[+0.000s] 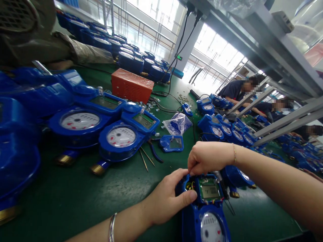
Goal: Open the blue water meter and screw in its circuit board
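A blue water meter (205, 215) lies in front of me with its upper housing uncovered, showing a green circuit board with a small display (210, 191) and thin wires beside it. My left hand (171, 196) grips the housing from the left, thumb over the near edge and fingers along the far side. At the housing's far left corner, my right hand (208, 156) is closed in a pinch; whatever sits between its fingertips is hidden. A loose blue cover (171, 143) with a window rests on the green bench beyond my left hand.
Covered water meters (121, 136) stand at left, and more are lined up at right (227, 129). Pliers (155, 153), thin rods (144, 159), a plastic bag of blue parts (178, 123) and an orange box (132, 84) lie on the bench (121, 198). Co-workers (242, 89) sit beyond metal struts.
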{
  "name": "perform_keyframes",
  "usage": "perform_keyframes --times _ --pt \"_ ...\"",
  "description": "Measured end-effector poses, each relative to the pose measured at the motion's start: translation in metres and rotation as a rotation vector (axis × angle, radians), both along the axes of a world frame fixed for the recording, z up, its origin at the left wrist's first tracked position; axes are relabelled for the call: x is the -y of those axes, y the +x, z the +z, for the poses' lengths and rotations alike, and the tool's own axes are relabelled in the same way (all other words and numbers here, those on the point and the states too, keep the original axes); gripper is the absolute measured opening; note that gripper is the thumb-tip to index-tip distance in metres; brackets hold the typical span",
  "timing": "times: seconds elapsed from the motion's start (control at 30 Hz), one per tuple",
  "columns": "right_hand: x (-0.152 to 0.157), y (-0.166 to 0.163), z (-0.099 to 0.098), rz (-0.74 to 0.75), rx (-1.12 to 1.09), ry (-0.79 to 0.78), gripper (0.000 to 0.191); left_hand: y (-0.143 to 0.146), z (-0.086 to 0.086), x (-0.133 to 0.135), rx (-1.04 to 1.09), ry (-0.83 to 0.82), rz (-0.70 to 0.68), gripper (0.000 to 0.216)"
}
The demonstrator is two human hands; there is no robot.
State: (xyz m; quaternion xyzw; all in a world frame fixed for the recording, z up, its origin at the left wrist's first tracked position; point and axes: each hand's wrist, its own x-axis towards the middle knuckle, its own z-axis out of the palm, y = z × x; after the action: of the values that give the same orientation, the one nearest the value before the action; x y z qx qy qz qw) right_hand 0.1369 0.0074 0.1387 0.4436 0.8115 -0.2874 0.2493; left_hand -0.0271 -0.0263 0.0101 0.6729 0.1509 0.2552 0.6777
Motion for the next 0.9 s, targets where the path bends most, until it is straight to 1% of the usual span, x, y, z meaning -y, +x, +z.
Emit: perform_keyframes --times 0.13,0.2,0.23,0.37,0.47,0.57,0.67,0.9 --pt "-0.001 -0.002 -0.003 -0.021 0.046 0.190 0.020 0.000 -0.002 0.000 -0.005 -0.002 0.006 0.051" --pt "-0.002 0.000 -0.003 -0.035 0.064 0.242 0.021 0.000 -0.002 0.000 -0.032 0.007 -0.001 0.051" --pt "-0.003 0.002 -0.002 -0.034 0.066 0.237 0.021 0.000 -0.002 0.000 -0.040 0.011 -0.001 0.051" --pt "0.000 0.007 0.007 0.004 0.066 0.121 0.023 0.001 -0.003 0.000 -0.020 0.007 0.011 0.049" --pt "0.005 0.005 0.012 0.044 0.114 0.097 0.022 0.001 -0.005 0.002 -0.016 -0.010 0.016 0.048" --pt "0.009 -0.001 0.011 0.088 0.181 0.131 0.022 0.002 -0.005 0.002 -0.020 -0.018 0.022 0.049" --pt "0.012 -0.008 0.008 0.133 0.246 0.185 0.022 0.002 -0.003 0.002 -0.038 0.009 0.025 0.051" --pt "0.018 -0.021 0.005 0.215 0.340 0.271 0.017 0.002 -0.003 0.001 -0.019 0.055 0.035 0.048"
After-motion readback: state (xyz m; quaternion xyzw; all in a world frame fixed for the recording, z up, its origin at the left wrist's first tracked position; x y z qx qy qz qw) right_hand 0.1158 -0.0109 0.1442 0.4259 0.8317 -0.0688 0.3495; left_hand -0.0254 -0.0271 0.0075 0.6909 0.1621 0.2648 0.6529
